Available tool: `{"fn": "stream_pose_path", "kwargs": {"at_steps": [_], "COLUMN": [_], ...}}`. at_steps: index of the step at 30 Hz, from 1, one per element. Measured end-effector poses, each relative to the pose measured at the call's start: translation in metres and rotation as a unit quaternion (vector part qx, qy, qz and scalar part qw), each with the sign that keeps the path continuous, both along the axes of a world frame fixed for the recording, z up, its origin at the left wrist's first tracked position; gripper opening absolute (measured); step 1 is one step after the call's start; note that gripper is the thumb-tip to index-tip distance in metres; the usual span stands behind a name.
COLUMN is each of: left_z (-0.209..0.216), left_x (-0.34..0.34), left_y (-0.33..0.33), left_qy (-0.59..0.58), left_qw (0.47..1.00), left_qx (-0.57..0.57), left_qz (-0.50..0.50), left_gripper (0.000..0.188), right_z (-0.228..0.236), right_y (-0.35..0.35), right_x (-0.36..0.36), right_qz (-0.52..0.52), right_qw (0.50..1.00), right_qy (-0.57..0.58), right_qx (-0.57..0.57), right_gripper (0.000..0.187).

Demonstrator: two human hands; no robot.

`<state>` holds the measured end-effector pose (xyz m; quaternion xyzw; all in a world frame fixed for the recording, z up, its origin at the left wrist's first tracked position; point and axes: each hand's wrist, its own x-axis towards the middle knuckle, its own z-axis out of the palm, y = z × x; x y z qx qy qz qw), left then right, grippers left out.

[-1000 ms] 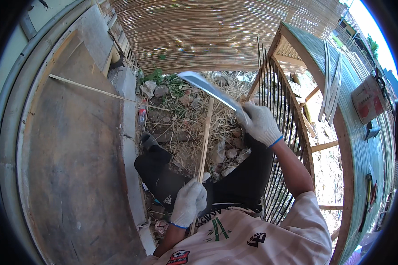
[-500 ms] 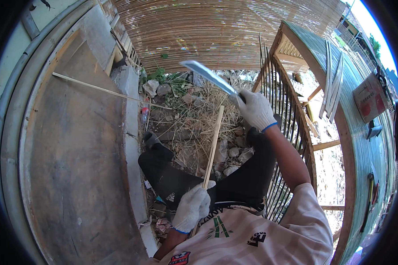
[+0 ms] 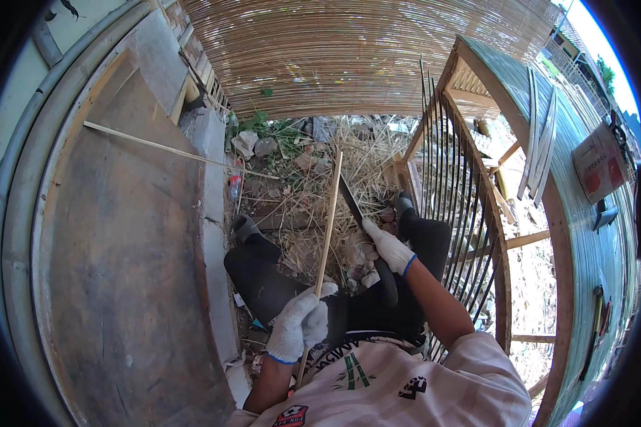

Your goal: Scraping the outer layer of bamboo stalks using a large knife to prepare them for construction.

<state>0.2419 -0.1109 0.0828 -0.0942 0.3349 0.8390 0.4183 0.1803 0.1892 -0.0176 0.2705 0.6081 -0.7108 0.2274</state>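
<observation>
The left hand (image 3: 300,324), in a white glove, has its fingers closed around a long thin bamboo stick (image 3: 327,220). The stick stands up over the ground, between the person's knees. The right hand (image 3: 387,247), gloved too, grips a big knife (image 3: 351,204). Its blade lies just beside the stick. Dry straw (image 3: 313,178) covers the ground. A bamboo cage (image 3: 470,178) stands on the right.

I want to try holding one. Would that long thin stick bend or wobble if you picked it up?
The stick is probably stiff: it stands straight though the left hand holds only its lower end. It looks thin, so likely light, and its free top may wobble. The blade in the right hand rests against it.
</observation>
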Motion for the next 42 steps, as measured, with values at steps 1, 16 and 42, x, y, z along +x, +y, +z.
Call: {"fn": "stream_pose_path", "kwargs": {"at_steps": [1,16,42], "left_z": [-0.004,-0.026,0.010], "left_x": [-0.001,-0.023,-0.279], "left_y": [-0.002,0.017,0.081], "left_qy": [0.000,-0.052,0.275], "left_qw": [1.000,0.985,0.915], "left_qx": [-0.002,0.158,-0.237], "left_qz": [0.003,0.054,0.176], "left_gripper": [0.043,0.040,0.023], "right_z": [-0.004,-0.105,0.028], "right_y": [-0.010,-0.042,-0.164], "right_x": [0.004,0.045,0.084], "right_qz": [-0.019,-0.213,-0.098], "right_qw": [0.996,0.935,0.943], "right_qy": [-0.052,-0.216,0.044], "right_qx": [-0.072,-0.186,-0.314], "right_gripper": [0.051,0.016,0.014]}}
